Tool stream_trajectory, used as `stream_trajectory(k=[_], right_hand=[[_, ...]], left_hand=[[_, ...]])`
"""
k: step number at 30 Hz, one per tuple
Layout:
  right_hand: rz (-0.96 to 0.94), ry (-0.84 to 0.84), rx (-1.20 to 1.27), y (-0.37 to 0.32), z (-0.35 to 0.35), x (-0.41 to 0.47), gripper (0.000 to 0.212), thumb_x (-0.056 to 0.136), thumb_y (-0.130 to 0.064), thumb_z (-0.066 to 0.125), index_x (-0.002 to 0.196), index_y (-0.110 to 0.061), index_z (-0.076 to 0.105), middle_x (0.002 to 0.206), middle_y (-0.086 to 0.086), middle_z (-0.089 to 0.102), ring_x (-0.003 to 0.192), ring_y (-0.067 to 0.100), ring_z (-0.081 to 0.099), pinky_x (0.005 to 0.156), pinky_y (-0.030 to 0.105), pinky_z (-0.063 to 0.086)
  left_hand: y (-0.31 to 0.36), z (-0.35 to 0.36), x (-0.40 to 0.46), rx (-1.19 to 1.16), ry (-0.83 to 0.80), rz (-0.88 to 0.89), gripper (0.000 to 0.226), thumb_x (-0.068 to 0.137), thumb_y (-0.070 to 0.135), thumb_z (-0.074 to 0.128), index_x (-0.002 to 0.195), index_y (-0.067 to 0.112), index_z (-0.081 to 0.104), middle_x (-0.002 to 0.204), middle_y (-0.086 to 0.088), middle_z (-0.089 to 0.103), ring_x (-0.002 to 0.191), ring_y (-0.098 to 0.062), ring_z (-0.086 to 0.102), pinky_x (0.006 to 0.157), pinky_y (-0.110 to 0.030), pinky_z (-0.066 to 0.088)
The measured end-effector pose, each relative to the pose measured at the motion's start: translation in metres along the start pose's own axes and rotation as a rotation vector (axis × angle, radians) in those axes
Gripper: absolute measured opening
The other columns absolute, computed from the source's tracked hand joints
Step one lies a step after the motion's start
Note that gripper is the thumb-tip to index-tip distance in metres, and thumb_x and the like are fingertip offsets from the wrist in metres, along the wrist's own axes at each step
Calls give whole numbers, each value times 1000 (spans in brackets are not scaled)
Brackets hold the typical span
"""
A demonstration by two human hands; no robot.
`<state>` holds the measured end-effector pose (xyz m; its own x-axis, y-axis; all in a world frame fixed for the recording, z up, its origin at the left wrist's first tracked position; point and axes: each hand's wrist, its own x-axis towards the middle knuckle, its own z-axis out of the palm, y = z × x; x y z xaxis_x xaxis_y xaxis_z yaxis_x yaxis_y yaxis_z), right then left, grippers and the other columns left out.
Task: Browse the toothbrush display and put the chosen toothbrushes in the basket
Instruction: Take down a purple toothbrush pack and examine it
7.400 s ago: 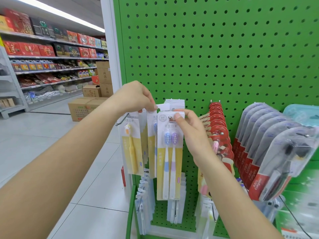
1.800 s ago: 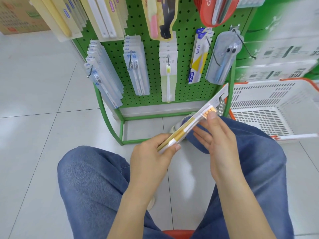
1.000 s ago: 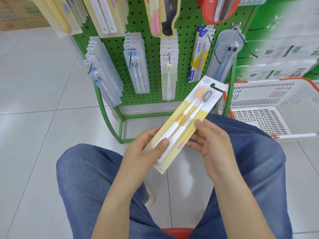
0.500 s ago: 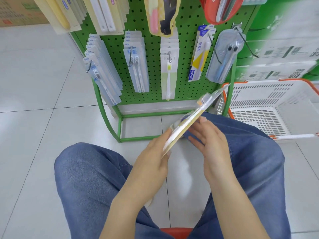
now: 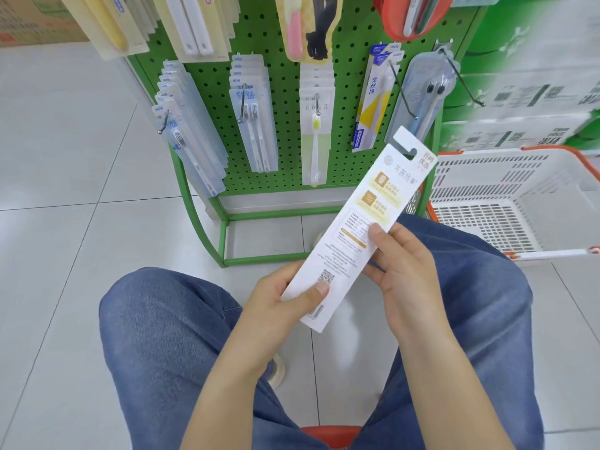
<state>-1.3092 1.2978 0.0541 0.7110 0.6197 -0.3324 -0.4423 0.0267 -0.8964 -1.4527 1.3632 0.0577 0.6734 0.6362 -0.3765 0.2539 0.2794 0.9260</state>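
I hold a long white toothbrush pack [image 5: 357,225] slanted in front of me, its printed back side with a QR code facing up. My left hand [image 5: 276,297] grips its lower end, thumb pressed on the card. My right hand [image 5: 399,264] holds its right edge, thumb on the card's face. The white basket [image 5: 519,190] with orange rim stands on the floor at the right, with nothing visible inside. The green pegboard display [image 5: 285,76] ahead carries several hanging toothbrush packs.
I sit on a red stool [image 5: 328,435], my knees in blue jeans spread either side of the pack. The green rack's foot frame [image 5: 224,241] stands on the white tiled floor. Cardboard boxes [image 5: 32,21] sit at far left, stacked cartons at far right.
The pack has been turned over in my hands: a second ago its front with the two brushes faced up, then it stood edge-on, and now its printed back faces me.
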Motion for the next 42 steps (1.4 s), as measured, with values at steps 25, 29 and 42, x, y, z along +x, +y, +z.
stream_trajectory(k=[25, 29, 42], right_hand=[[-91, -118, -177, 0, 10, -8, 12, 91, -11, 63, 99, -17, 69, 86, -6, 76, 73, 7, 70, 56, 19, 53], [-102, -66, -159, -3, 7, -4, 12, 92, -12, 61, 96, -18, 70, 86, -9, 76, 75, 6, 70, 62, 21, 54], [-5, -44, -139, -9, 0, 0, 13, 93, -20, 61, 85, -20, 71, 81, -5, 76, 74, 9, 72, 57, 19, 55]], left_hand=[[1, 13, 5, 4, 84, 45, 11, 91, 28, 62, 96, 26, 71, 87, 1, 76, 71, -10, 68, 60, -17, 51], [-2, 12, 5, 63, 76, 65, 11, 92, 23, 61, 96, 28, 71, 85, 5, 75, 68, -6, 67, 58, -15, 49], [-12, 2, 3, 172, 13, -12, 16, 96, 22, 57, 100, 31, 69, 88, 15, 75, 73, -2, 68, 62, -15, 50]])
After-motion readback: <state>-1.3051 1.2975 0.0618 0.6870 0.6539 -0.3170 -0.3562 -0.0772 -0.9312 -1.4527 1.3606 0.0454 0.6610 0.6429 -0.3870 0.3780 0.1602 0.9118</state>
